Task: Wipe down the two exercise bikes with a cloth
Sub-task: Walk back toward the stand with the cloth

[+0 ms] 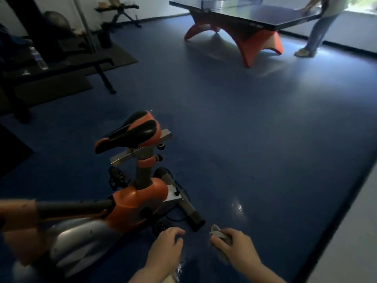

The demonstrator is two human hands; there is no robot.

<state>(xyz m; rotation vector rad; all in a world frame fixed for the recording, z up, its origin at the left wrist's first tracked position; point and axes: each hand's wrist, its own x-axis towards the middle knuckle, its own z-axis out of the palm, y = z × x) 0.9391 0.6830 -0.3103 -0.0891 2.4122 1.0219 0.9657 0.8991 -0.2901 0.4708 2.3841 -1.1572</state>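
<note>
An orange, black and silver exercise bike (134, 203) stands at the lower left, its black-and-orange saddle (130, 131) raised on a post. A grey cloth (219, 234) is bunched in my right hand (234, 248), which grips it low in the view, to the right of the bike's rear foot bar (187, 209). My left hand (167, 248) hangs beside it with fingers loosely curled and holds nothing, just right of the bike's silver flywheel cover (77, 242). Only one bike is in view.
Blue floor (244, 139) spreads ahead. A ping-pong table (244, 19) with orange legs stands at the back, and a person (318, 29) leans on its far right end. Dark weight benches and gym gear (61, 58) fill the back left. A pale wall ledge (350, 231) runs along the right.
</note>
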